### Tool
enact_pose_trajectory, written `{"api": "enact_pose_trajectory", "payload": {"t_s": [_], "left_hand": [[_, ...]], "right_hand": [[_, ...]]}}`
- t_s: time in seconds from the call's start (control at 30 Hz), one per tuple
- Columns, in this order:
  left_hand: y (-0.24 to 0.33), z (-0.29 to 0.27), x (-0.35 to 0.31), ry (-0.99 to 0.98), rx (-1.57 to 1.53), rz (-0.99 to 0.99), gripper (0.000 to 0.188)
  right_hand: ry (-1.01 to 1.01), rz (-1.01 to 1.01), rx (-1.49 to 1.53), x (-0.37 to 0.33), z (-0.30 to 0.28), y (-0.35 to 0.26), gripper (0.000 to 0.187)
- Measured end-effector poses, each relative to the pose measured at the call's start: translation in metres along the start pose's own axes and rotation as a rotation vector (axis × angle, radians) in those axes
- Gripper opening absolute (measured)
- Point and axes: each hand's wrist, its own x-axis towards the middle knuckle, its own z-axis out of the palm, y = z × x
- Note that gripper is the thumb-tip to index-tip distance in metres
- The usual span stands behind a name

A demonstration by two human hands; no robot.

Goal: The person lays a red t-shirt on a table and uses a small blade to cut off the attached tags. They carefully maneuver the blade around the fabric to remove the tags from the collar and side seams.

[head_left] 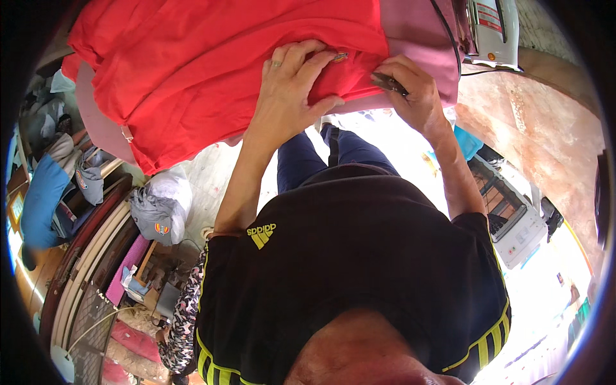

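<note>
— Cloth first: where did the red garment (pixel 192 70) lie?
— Spread over a pink padded board (pixel 420 38), draped past its near edge and hanging toward the floor. Its long axis ran along the board, from the far left corner toward the right end.
— And the hands?
— The left hand (pixel 289 80), a ring on one finger, lay flat on the red fabric with fingers spread, pressing it down just beside a small round badge (pixel 340 56) sewn on the cloth. The right hand (pixel 414 90) was closed, pinching a small dark tool (pixel 390 82) at the garment's right edge, near the badge.
— Any labels about?
— A red rectangular label sat on a white appliance (pixel 494 32) at the board's right end, a dark cord trailing from it. Grey caps (pixel 157 215) with small coloured patches were piled off the board's left side.
</note>
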Motion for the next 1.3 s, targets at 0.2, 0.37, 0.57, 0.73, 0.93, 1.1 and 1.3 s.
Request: {"api": "enact_pose_trajectory", "payload": {"t_s": [0.2,0.37,0.57,0.73,0.93,1.1,1.3], "left_hand": [[-0.012,0.011,-0.035,0.096,0.056,-0.011,0.05],[-0.006,0.015,-0.065,0.135,0.126,-0.044,0.047],[-0.023,-0.027,-0.105,0.162,0.256,-0.227,0.064],[-0.079,-0.086,-0.148,0.096,0.511,-0.313,0.085],[-0.183,-0.223,-0.186,-0.276,0.931,-0.182,0.04],[-0.243,-0.278,-0.103,0.262,0.225,-0.404,0.019],[-0.215,-0.226,-0.036,0.382,0.743,0.019,0.018]], "right_hand": [[0.222,0.279,-0.112,0.02,0.014,-0.011,0.03],[0.316,0.057,-0.249,0.026,0.001,0.002,0.025],[0.297,0.251,0.073,0.026,-0.023,0.027,0.022],[0.442,0.413,0.577,0.07,-0.056,-0.011,0.02],[0.244,0.396,0.718,0.161,-0.082,-0.005,0.014],[0.149,0.098,0.986,0.216,-0.064,0.037,0.017],[0.348,0.007,-0.073,0.175,-0.014,-0.036,0.029]]}}
